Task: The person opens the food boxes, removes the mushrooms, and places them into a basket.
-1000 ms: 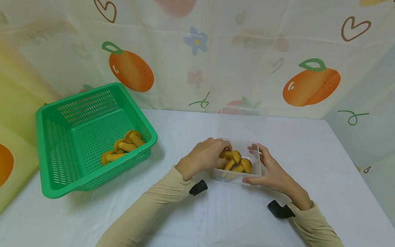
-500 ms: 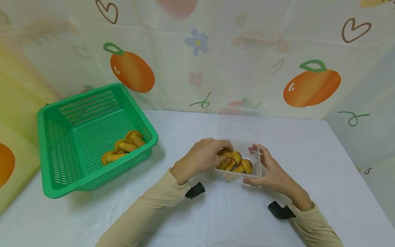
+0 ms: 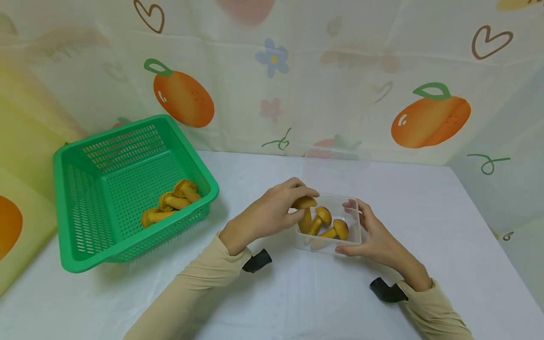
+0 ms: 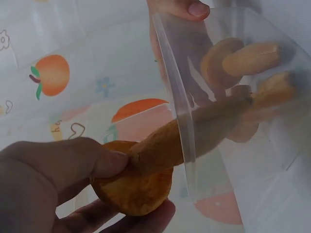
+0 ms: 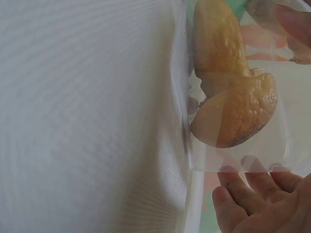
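The left hand (image 3: 272,211) has its fingers clamped on a yellow-brown, round-capped mushroom (image 3: 304,203), stem extending into a clear, rectangular plastic box (image 3: 333,208). The right hand (image 3: 374,236) grips the box's right end.

Table (image 3: 331,293) is filling the foreground, w/ a curtain (image 3: 331,94) hanging behind. On the L, a basket (image 3: 123,193) is sitting; 3 mushrooms (image 3: 176,203) are lying in it, along its near side twd the R corner. R of basket, well apart, a box (image 3: 335,203) is standing on the table, lid (image 3: 331,172) extending behind it twd the curtain. 2 loose mushrooms (image 3: 324,215) are lying in the box, centre & R. L hand (image 3: 274,210) is holding another mushroom (image 3: 304,203) at box's L end, stem pointing down inside. R hand (image 3: 376,233) is gripping box's R end, thumb in front, fingers behind.
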A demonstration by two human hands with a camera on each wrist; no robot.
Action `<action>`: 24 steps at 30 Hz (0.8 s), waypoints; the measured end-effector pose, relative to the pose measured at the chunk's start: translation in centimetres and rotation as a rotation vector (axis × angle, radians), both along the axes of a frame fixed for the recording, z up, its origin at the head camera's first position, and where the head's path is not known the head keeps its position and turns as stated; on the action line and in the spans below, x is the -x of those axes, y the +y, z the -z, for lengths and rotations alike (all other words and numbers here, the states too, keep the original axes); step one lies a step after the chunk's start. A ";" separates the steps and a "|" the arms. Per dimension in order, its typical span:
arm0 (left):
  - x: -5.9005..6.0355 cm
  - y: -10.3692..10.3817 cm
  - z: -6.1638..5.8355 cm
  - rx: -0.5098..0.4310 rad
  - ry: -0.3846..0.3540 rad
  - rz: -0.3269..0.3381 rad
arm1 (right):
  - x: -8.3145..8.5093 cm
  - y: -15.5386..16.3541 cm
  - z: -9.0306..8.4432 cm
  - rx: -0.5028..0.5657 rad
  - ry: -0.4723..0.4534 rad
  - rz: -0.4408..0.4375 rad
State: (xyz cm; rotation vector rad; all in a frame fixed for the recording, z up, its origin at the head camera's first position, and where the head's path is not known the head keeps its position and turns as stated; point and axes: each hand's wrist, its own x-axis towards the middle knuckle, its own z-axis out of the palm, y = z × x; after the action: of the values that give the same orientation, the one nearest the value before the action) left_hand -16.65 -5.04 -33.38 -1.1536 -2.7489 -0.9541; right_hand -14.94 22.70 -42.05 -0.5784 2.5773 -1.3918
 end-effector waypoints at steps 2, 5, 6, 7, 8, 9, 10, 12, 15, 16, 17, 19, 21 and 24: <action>0.0 -0.2 0.0 -0.005 -0.026 0.020 | 0.0 0.0 0.0 0.001 -0.003 0.001; 0.0 -0.5 0.0 -0.004 -0.046 0.036 | 0.0 0.0 0.0 -0.002 -0.004 0.004; 0.0 -0.6 0.0 -0.002 -0.053 0.038 | 0.0 0.0 0.0 -0.001 -0.005 0.005; -0.1 -0.7 0.0 -0.001 -0.059 0.042 | 0.0 0.0 0.0 -0.002 -0.004 0.005; -0.1 -0.8 0.1 0.002 -0.067 0.048 | 0.0 0.0 0.0 -0.002 -0.005 0.006; -0.1 -0.9 0.0 0.009 -0.072 0.055 | 0.0 0.0 0.0 -0.001 -0.006 0.006; -0.2 -0.9 0.0 0.019 -0.076 0.061 | 0.0 0.0 -0.1 0.000 -0.007 0.006; -0.2 -1.1 -0.1 0.044 -0.089 0.076 | 0.0 0.0 -0.1 0.000 -0.010 0.006; -0.4 -1.4 -0.2 0.080 -0.113 0.093 | 0.0 0.0 -0.1 -0.002 -0.013 0.007; -0.4 -1.5 -0.2 0.088 -0.124 0.092 | 0.0 0.0 0.0 -0.005 -0.012 0.007; -0.5 -1.5 -0.2 0.091 -0.137 0.093 | 0.0 0.0 0.0 -0.007 -0.012 0.007; -0.6 -1.7 -0.2 0.089 -0.157 0.093 | 0.0 0.0 0.0 -0.009 -0.011 0.008; -0.6 -1.7 -0.2 0.082 -0.170 0.090 | 0.1 0.0 0.0 -0.008 -0.010 0.006; -0.8 -1.8 0.0 0.065 -0.167 0.092 | 0.1 0.0 0.0 -0.008 -0.008 0.005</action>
State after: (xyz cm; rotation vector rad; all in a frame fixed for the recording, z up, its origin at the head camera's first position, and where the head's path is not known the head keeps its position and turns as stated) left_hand -15.90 -6.87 -33.33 -1.2760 -2.8998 -1.0221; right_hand -15.00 22.66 -42.02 -0.5645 2.5786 -1.3816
